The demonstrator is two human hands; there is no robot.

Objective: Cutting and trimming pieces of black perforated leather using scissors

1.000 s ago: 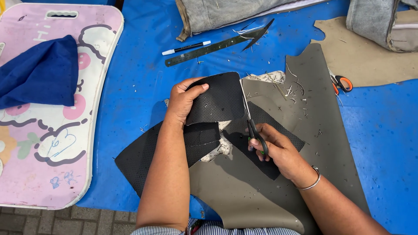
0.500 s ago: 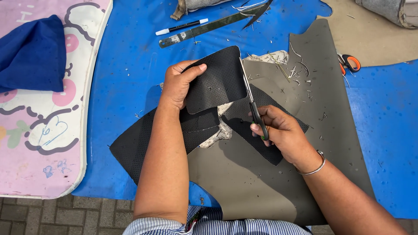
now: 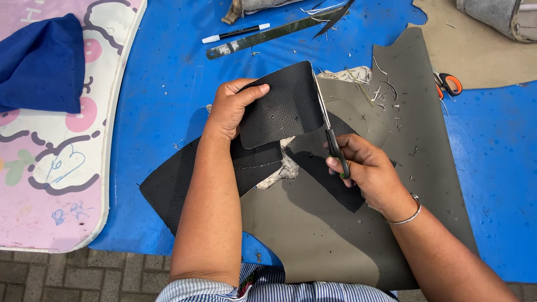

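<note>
The left hand (image 3: 232, 109) grips one black perforated leather piece (image 3: 282, 103) by its left edge, thumb on top, lifted over the middle of the blue mat (image 3: 162, 72). The right hand (image 3: 366, 170) is clenched around one pair of black-handled scissors (image 3: 330, 131), blades running along the piece's right edge. Beneath lie one large grey sheet (image 3: 347, 235) and other black offcuts (image 3: 173, 187). A second, orange-handled pair of scissors (image 3: 447, 84) sits toward the mat's right edge; one metal ruler (image 3: 263, 36) and one white marker (image 3: 235, 33) lie near the far edge.

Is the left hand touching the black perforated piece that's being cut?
Touching. The head view shows the left hand gripping the black perforated piece, thumb pressed flat on its top face, while the right hand runs scissors along its edge.
</note>
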